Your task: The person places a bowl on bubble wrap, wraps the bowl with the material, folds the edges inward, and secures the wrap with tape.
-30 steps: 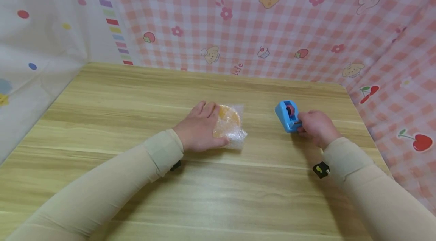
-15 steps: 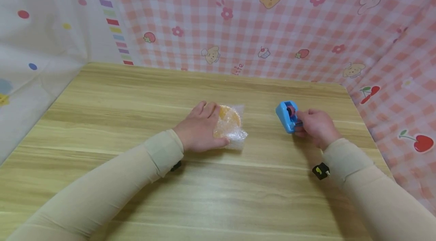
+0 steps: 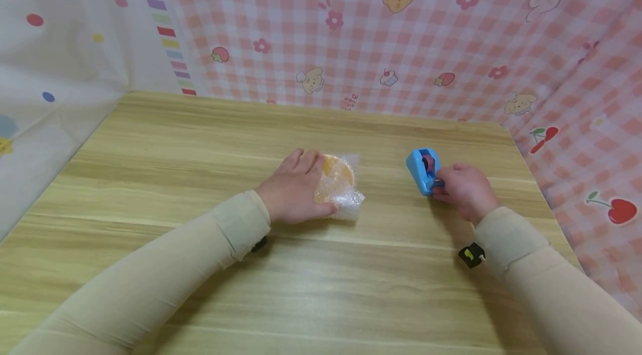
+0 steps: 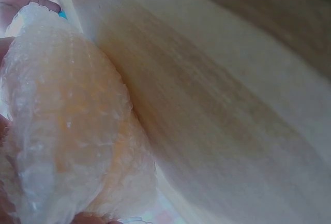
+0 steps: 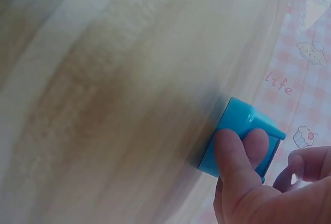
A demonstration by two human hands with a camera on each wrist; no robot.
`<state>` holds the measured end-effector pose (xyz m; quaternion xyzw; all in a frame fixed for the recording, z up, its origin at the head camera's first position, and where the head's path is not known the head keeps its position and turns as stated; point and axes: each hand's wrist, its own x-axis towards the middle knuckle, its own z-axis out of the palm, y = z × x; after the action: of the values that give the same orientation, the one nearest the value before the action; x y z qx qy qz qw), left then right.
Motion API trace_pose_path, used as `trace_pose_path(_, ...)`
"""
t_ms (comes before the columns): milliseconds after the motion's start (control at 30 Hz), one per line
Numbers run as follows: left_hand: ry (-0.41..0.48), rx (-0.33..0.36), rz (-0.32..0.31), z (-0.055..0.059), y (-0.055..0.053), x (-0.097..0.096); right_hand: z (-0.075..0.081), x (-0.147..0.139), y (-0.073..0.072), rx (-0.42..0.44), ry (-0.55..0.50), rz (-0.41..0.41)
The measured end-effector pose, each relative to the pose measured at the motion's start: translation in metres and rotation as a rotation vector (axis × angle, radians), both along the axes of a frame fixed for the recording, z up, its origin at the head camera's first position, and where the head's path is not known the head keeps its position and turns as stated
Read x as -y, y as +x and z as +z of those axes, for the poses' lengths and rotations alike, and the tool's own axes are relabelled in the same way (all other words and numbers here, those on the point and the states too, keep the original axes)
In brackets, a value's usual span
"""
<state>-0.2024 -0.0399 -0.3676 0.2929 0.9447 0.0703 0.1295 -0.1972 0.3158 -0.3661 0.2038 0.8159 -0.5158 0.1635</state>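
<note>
On the wooden table (image 3: 301, 299), a bubble-wrapped bundle (image 3: 337, 185) holds a round orange-yellow item, blurred by the wrap. My left hand (image 3: 291, 190) lies over the bundle's left side and holds it, thumb along the near side and fingers toward the far side. In the left wrist view the crinkled bubble wrap (image 4: 67, 120) fills the left part. To the right stands a blue tape dispenser (image 3: 419, 173) with a reddish roll. My right hand (image 3: 466, 188) grips its near end; the right wrist view shows fingertips (image 5: 227, 144) on the blue body beside the toothed cutter (image 5: 273, 154).
A pink checked cloth (image 3: 351, 37) with cartoon prints hangs behind the table and continues along the right side. White dotted cloth (image 3: 65, 54) covers the left. Bare tabletop lies between the bundle and the dispenser.
The right fingers have shifted slightly at the dispenser's near end, and the dispenser has moved a touch to the right. My left hand and the bundle have stayed in place.
</note>
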Motion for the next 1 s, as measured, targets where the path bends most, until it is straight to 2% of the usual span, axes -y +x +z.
trace_pose_path(200, -0.004, -0.011, -0.006, 0.0, 0.0, 0.0, -0.002, -0.001, 0.001, -0.017, 0.004, 0.013)
trace_pose_path(433, -0.001, -0.008, -0.004, 0.0, 0.0, 0.0, -0.002, -0.002, 0.001, -0.043, -0.046, 0.037)
trace_pose_path(767, -0.005, 0.008, 0.004, 0.002, 0.001, -0.001, 0.002, -0.002, 0.006, -0.047, -0.02, 0.061)
trace_pose_path(1000, -0.007, 0.009, 0.005, 0.001, 0.001, -0.002, 0.015, -0.011, 0.015, -0.001, 0.135, 0.124)
